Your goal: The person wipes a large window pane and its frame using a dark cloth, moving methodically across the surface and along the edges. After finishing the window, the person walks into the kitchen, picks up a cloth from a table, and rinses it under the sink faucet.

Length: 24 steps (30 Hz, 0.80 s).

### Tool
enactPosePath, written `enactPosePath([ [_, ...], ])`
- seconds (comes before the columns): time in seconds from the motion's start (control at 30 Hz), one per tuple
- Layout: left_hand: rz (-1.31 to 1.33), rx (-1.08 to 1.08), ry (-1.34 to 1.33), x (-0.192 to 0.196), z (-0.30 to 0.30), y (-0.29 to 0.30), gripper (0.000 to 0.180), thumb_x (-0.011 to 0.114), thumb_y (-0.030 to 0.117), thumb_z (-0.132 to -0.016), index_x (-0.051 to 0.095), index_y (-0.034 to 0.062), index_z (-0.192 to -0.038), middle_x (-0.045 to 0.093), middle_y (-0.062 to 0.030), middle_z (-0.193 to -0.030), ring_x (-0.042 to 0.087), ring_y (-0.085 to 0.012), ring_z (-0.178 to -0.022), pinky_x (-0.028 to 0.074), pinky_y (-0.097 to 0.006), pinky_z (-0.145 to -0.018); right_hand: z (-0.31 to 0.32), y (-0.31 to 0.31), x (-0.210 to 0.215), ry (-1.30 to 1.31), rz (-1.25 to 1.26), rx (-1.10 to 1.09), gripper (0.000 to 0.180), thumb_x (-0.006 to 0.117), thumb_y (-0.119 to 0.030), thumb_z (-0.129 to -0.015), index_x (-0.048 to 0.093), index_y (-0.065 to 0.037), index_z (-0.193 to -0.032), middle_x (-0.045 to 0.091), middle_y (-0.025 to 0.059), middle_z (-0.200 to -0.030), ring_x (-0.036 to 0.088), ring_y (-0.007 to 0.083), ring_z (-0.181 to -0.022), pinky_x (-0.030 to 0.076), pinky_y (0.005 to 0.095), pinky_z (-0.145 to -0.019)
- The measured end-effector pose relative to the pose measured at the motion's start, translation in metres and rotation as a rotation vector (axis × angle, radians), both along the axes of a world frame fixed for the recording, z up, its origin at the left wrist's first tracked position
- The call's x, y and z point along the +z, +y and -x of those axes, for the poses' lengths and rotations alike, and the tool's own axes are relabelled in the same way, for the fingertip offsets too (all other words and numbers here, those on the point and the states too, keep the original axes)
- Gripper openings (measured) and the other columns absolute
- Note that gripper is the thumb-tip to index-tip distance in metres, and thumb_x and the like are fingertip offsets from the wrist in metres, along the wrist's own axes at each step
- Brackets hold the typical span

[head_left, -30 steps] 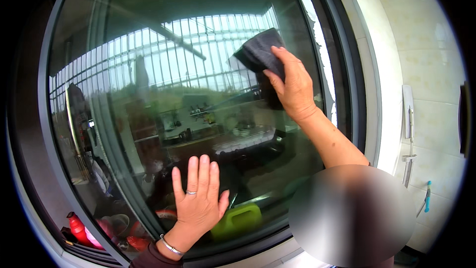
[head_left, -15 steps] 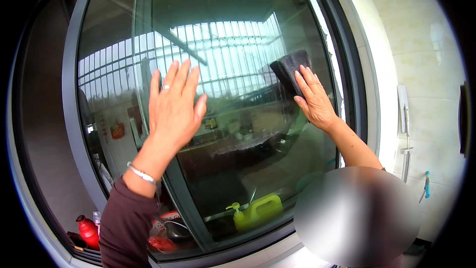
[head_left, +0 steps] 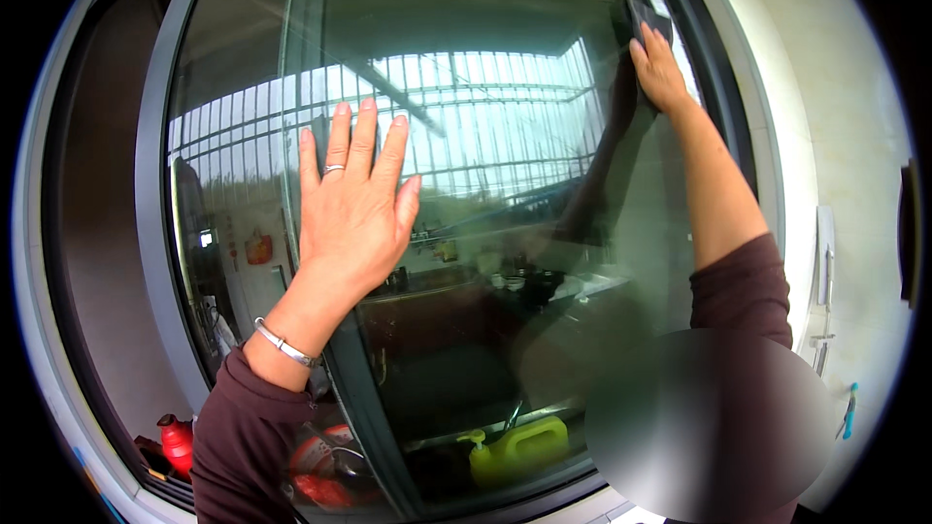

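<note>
Cloth (head_left: pixel 656 21) has gone up the glass pane (head_left: pixel 456 10) since half a sec ago: it was by the pane's R edge, abt mid-height; now it's near the pane's upper R corner. R hand (head_left: pixel 663 68) went up w/ it, arm stretched, and more of the dark R sleeve (head_left: pixel 740 289) shows against the pane's R side.

From my end, R hand has hold of the cloth, fingers laid straight over its lower part, rest of it poking out past the fingertips. L hand (head_left: pixel 354 199) is well apart from the cloth, lower on the pane and toward its L side; it's released, fingers spread, back of hand to me. Can't tell if that palm actually touches the glass.

Vs 1 sec ago, L hand sits higher on the pane; vs half a sec ago, abt same spot. Silver bracelet (head_left: pixel 282 343) on L wrist, ring (head_left: pixel 334 168) on one finger.

Lime-green pump jug (head_left: pixel 529 443) shows thru the pane near its bottom edge. Red bottle (head_left: pixel 177 446) stands just off the pane's lower L corner.
</note>
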State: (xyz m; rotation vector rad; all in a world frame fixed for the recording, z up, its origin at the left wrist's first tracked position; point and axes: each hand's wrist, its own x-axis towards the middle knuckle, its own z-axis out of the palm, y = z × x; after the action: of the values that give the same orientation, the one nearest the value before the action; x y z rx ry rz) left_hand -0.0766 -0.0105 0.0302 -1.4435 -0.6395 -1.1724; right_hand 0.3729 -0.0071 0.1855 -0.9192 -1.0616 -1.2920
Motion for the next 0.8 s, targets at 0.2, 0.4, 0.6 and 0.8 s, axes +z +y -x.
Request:
enactPosePath([
  [0.2, 0.008, 0.004, 0.002, -0.002, -0.006, 0.002, 0.055, 0.058, 0.025, -0.092, 0.045, 0.0105, -0.143, 0.034, -0.0168, -0.153, 0.029, -0.0356, -0.143, 0.019, -0.056, -0.116, 0.169, 0.003, 0.060, -0.409, -0.085, 0.060, 0.044, 0.053, -0.027, -0.097, 0.053, -0.006, -0.136, 0.052, 0.0175, -0.140, 0.041, 0.0326, -0.136, 0.031, 0.0410, -0.115],
  [0.4, -0.028, 0.033, -0.015, -0.002, 0.002, 0.004, 0.055, 0.060, 0.024, -0.090, 0.047, 0.0083, -0.141, 0.038, -0.0175, -0.151, 0.032, -0.0356, -0.141, 0.020, -0.054, -0.115, 0.331, 0.009, -0.008, -0.949, 0.029, 0.255, 0.040, 0.054, -0.025, -0.096, 0.057, -0.009, -0.132, 0.051, 0.0167, -0.141, 0.043, 0.0339, -0.135, 0.029, 0.0440, -0.115],
  [0.6, -0.024, -0.023, 0.007, -0.005, -0.003, 0.008, 0.054, 0.061, 0.024, -0.090, 0.049, 0.0071, -0.139, 0.038, -0.0191, -0.150, 0.032, -0.0371, -0.141, 0.021, -0.056, -0.114, 0.196, 0.010, 0.066, -0.393, -0.162, 0.130, 0.030, 0.052, -0.020, -0.090, 0.064, -0.005, -0.113, 0.064, 0.0189, -0.114, 0.058, 0.0385, -0.110, 0.047, 0.0489, -0.091],
  [0.8, -0.012, -0.036, -0.012, -0.003, -0.007, 0.003, 0.053, 0.059, 0.026, -0.092, 0.048, 0.0063, -0.139, 0.037, -0.0195, -0.150, 0.029, -0.0370, -0.142, 0.019, -0.056, -0.115, 0.097, 0.002, 0.070, -0.162, -0.207, -0.010, 0.036, 0.050, -0.020, -0.092, 0.060, -0.003, -0.122, 0.063, 0.0185, -0.117, 0.056, 0.0366, -0.113, 0.045, 0.0470, -0.097],
])
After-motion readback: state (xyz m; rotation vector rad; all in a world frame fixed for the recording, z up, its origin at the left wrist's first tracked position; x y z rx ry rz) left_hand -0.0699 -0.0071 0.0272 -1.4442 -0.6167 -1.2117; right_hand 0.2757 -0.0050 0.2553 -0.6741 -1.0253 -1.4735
